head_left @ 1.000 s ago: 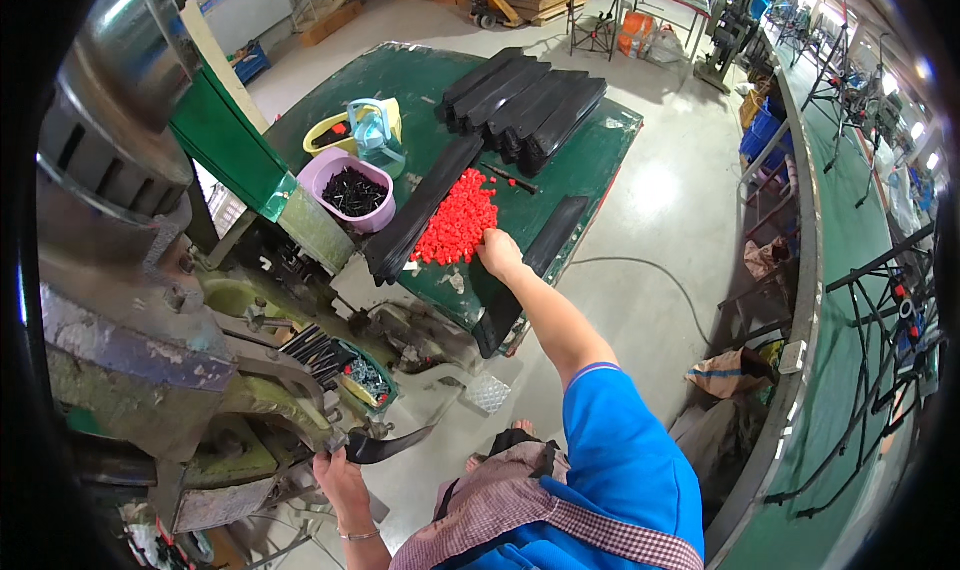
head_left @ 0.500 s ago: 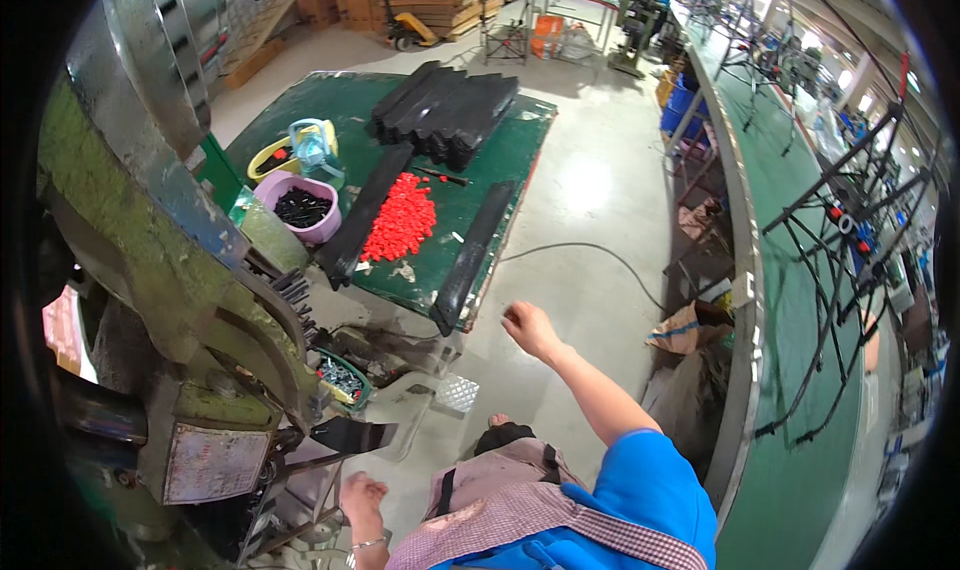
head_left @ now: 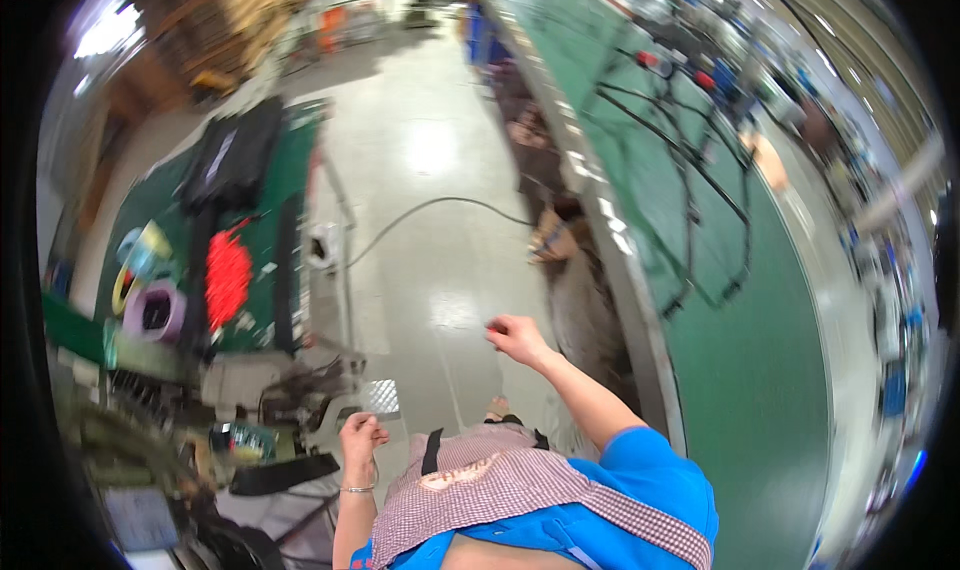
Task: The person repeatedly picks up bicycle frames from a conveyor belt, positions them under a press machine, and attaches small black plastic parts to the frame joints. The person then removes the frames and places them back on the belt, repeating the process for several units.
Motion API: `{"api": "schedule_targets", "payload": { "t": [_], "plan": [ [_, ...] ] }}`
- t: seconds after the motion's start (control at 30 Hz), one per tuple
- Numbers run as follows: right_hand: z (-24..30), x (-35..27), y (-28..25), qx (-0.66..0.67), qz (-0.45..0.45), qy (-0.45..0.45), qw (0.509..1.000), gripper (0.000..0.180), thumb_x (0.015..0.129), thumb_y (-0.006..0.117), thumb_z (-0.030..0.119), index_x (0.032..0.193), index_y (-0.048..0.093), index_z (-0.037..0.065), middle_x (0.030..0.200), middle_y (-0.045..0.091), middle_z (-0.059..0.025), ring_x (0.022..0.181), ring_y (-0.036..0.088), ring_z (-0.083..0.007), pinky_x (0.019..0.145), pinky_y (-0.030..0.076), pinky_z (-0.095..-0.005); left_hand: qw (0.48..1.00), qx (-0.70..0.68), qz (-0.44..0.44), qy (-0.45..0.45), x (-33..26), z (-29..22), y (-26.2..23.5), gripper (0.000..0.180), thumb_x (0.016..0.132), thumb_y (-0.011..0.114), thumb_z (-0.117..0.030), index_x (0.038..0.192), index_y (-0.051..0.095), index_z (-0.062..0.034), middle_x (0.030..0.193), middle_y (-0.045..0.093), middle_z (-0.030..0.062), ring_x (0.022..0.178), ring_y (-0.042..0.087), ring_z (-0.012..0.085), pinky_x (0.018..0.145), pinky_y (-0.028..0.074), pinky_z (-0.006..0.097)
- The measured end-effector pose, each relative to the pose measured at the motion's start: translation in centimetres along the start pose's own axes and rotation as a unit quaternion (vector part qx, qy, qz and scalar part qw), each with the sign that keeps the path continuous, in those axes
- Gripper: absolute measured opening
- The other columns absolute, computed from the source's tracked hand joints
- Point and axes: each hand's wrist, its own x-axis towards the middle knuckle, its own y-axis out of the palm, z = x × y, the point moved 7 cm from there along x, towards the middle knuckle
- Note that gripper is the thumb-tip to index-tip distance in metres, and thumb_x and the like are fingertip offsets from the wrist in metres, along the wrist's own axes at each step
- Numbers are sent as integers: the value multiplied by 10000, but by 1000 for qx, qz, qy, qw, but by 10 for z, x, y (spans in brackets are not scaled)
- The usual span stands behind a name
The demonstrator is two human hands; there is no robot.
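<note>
My right hand [head_left: 518, 341] is held out in the air over the grey floor, left of the long green conveyor. Its fingers are curled together, and whatever may be between them is too small to make out. My left hand [head_left: 362, 438] hangs lower, beside the checked apron, with loosely bent fingers apart and nothing seen in it; a bracelet circles the wrist. Neither hand touches anything around it. On the conveyor [head_left: 755, 410] stands a black tubular frame [head_left: 690, 160] with red parts, nearest to my right hand.
At left, a green table [head_left: 150, 195] carries a heap of red pieces [head_left: 228, 275], stacked black strips [head_left: 235, 160] and a lilac tub [head_left: 172, 310]. Machinery stands at lower left. A cable [head_left: 430, 202] crosses the floor; a brown sack [head_left: 552, 238] sits beneath the conveyor edge.
My view has swung right, so the table slid left and the conveyor came closer to centre. My left hand has risen a little. The picture is now blurred towards its sides.
</note>
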Motion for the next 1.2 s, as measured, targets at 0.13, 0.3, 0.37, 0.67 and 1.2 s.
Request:
{"api": "schedule_targets", "payload": {
  "t": [0.13, 0.3, 0.37, 0.67, 1.2],
  "plan": [
    [-10, -33, -115, 28, -163, -59, 985, 197, 834, 680, 184, 914, 649, 7, 723, 646, -118, 622, 608, -177, 603, 488, -316, 994, 81, 67, -21, 22, -10, 95, 134, 916, 558, -70, 1022, 568, 12, 793, 609, 85, 621, 620, 174, 563, 548, 305],
    [-54, -132, -253, 65, -507, -67, 857, 122, 840, 694, 129, 877, 633, 30, 722, 606, -28, 630, 531, -92, 579, 443, -253, 959, 212, 186, -28, 43, -25, 235, 157, 920, 556, -83, 1021, 568, 37, 783, 610, 84, 628, 617, 179, 583, 536, 311],
    [-87, -177, -289, 58, -616, -20, 785, 111, 859, 674, 123, 876, 620, 27, 707, 566, -12, 622, 497, -95, 587, 431, -241, 942, 242, 231, -31, 54, -32, 284, 160, 907, 573, -83, 1005, 577, 43, 770, 602, 76, 635, 621, 175, 591, 531, 298],
    [-194, -205, -326, 182, -694, 41, 695, 158, 960, 508, 148, 894, 548, 9, 799, 610, -46, 742, 559, -112, 716, 469, -260, 852, 357, 384, 4, 106, -101, 516, 160, 894, 593, -121, 988, 592, 8, 788, 604, 61, 673, 634, 170, 638, 553, 317],
    [-224, -183, -327, 400, -583, 48, 706, 291, 975, 493, 271, 849, 530, 11, 661, 615, -118, 505, 572, -175, 471, 470, -296, 738, 17, 381, 556, 222, -486, 958, 436, 865, 688, -157, 1254, 527, -45, 1095, 589, 44, 962, 554, 137, 843, 462, 281]
  ]
}}
